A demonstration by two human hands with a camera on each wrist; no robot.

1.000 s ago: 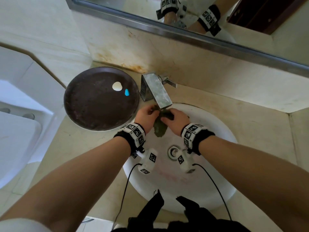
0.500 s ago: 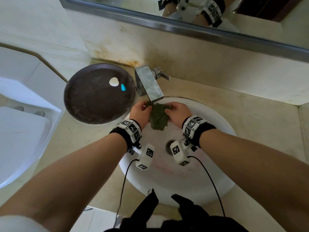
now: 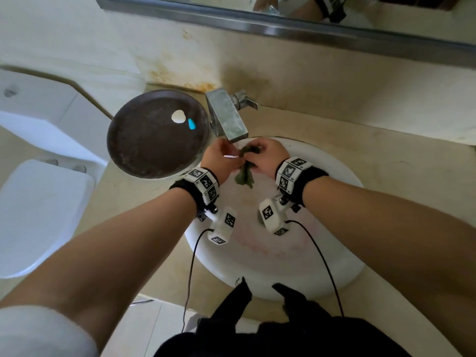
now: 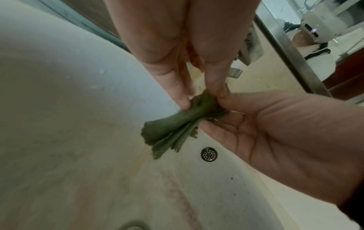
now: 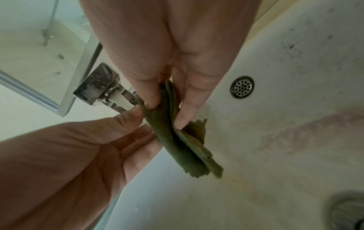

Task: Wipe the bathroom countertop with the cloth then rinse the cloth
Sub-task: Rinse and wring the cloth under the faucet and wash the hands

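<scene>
A small green cloth [image 3: 244,174] hangs bunched over the white sink basin [image 3: 283,256], just below the square metal faucet [image 3: 226,117]. My left hand [image 3: 221,158] pinches its upper end between thumb and finger; the left wrist view shows the left hand [image 4: 202,101] on the folded cloth [image 4: 171,126]. My right hand [image 3: 265,155] pinches the same bunch from the other side. In the right wrist view the right hand [image 5: 167,113] squeezes the cloth [image 5: 183,143] into a narrow strip. Both hands touch each other at the cloth. The beige countertop [image 3: 391,166] surrounds the basin.
A dark round tray [image 3: 144,148] with a white piece and a blue piece sits left of the faucet. The overflow hole [image 4: 209,154] and the drain [image 5: 348,211] lie in the basin. A mirror edge [image 3: 283,29] runs above. A white toilet [image 3: 38,215] stands at the left.
The cloth, spread wider between the hands half a second ago, is now gathered into a tighter, narrower bunch. Both hands stay under the faucet spout, closer together.
</scene>
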